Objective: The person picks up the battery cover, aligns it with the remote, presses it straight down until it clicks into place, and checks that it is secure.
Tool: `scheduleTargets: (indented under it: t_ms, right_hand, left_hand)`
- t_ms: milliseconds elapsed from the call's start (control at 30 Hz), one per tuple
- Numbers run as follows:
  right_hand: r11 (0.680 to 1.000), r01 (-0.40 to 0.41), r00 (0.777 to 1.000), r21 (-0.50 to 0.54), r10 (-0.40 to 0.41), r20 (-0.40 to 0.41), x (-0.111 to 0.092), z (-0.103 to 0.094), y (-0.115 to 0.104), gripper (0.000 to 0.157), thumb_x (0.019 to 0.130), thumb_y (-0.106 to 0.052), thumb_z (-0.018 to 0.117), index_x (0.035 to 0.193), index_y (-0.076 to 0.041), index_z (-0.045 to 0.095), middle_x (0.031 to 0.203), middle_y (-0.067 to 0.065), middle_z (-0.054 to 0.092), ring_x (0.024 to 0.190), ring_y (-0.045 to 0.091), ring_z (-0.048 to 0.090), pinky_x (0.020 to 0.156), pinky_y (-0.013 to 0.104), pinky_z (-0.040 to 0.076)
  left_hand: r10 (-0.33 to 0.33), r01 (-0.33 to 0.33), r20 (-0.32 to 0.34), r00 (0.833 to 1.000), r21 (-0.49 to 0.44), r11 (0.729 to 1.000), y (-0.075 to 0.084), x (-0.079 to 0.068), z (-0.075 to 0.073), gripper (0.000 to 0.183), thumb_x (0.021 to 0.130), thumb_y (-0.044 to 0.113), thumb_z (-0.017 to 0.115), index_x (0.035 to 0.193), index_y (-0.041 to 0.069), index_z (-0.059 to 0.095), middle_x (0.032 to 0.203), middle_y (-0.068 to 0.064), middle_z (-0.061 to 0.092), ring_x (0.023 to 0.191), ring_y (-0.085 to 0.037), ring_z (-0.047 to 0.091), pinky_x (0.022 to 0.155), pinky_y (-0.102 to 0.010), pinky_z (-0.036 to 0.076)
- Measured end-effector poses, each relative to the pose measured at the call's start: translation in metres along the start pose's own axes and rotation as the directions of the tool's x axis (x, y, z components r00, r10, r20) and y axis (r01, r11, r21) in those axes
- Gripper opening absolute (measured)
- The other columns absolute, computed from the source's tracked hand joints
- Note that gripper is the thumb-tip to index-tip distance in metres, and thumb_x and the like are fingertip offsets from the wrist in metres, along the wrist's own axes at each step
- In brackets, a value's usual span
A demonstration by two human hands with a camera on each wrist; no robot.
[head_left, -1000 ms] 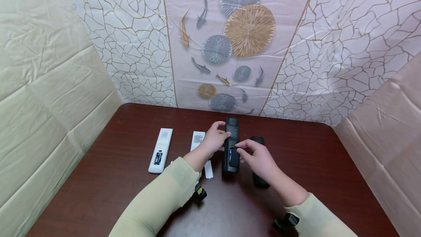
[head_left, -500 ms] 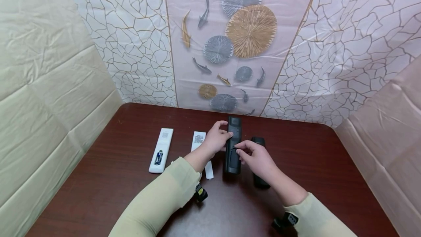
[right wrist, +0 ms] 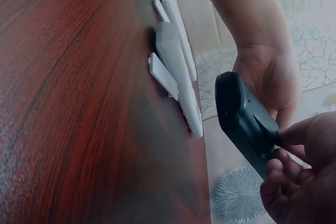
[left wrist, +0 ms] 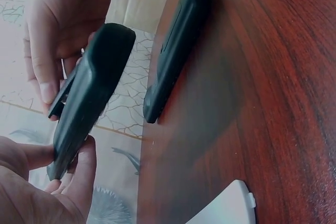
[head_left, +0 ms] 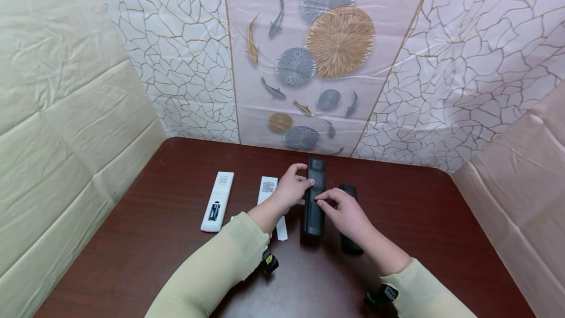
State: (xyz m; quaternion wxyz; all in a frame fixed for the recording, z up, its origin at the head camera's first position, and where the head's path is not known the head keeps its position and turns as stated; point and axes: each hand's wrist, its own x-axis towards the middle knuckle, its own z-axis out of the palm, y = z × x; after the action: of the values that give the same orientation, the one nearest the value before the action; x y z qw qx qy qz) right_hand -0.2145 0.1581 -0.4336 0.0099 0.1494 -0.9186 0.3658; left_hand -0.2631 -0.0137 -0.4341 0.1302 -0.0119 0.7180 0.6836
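Note:
My left hand (head_left: 291, 189) grips the upper part of a black remote control (head_left: 316, 168), back side up, with the thumb across its back. My right hand (head_left: 344, 207) pinches the end of the black battery cover (left wrist: 62, 97). In the left wrist view that end stands tilted up from the remote's back. The cover lies over the battery compartment, so the batteries are hidden. The remote hangs above the table, as both wrist views show. Another black remote (head_left: 350, 245) lies on the table, partly behind my right hand.
A white remote (head_left: 219, 195) lies at the left with batteries showing in its open compartment. A second white remote (head_left: 267, 186) is partly under my left forearm, a white battery cover (head_left: 281, 229) beside it. The dark red table (head_left: 167, 200) ends at a patterned cloth backdrop (head_left: 190, 53).
The battery cover has come down over the black remote's compartment; the blue batteries seen one second ago are now hidden. Both hands keep nearly the same place.

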Motion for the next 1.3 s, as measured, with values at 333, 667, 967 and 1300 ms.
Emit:
scheduleTargets:
  t_ms: [333,667,967,1300]
  right_hand:
    - [0.996,-0.046,0.999,0.082,0.047,-0.012,0.005,0.002,0.001,0.021,0.095,-0.013,0.068,0.115,-0.009,0.062,0.095,0.006,0.055,0.081,0.021,0.053,0.07,0.034,0.049]
    - [0.904,-0.228,0.974,0.361,0.206,0.098,0.009,0.0,0.006,0.065,0.101,-0.018,0.058,0.155,-0.013,0.023,0.12,0.02,0.057,0.085,0.027,0.063,0.073,0.048,0.058]
    - [0.865,-0.276,0.961,0.42,0.233,0.151,0.012,0.002,0.006,0.062,0.101,-0.015,0.056,0.156,-0.014,0.025,0.109,0.018,0.06,0.073,0.022,0.061,0.067,0.048,0.058]
    - [0.86,-0.269,0.963,0.434,0.229,0.142,0.008,0.001,0.004,0.061,0.101,-0.014,0.057,0.154,-0.016,0.027,0.106,0.018,0.059,0.074,0.024,0.063,0.065,0.046,0.058]
  left_hand:
    - [0.025,-0.025,-0.019,1.0,-0.037,0.999,0.0,0.001,-0.001,0.047,0.099,0.02,0.063,0.142,0.022,0.044,0.117,-0.01,0.062,0.084,-0.023,0.069,0.062,-0.038,0.059]
    - [0.021,-0.024,-0.038,0.999,-0.085,0.996,-0.001,0.0,-0.004,0.05,0.099,0.021,0.063,0.145,0.022,0.042,0.123,-0.012,0.06,0.091,-0.024,0.069,0.065,-0.039,0.06]
    - [0.011,-0.014,-0.027,1.0,-0.091,0.996,0.001,-0.001,-0.004,0.049,0.099,0.02,0.063,0.144,0.022,0.042,0.122,-0.012,0.06,0.091,-0.024,0.069,0.065,-0.04,0.06]
    - [0.017,-0.02,-0.032,0.999,-0.093,0.995,0.002,-0.001,-0.001,0.047,0.099,0.018,0.063,0.142,0.023,0.044,0.118,-0.01,0.062,0.09,-0.024,0.069,0.066,-0.041,0.06]
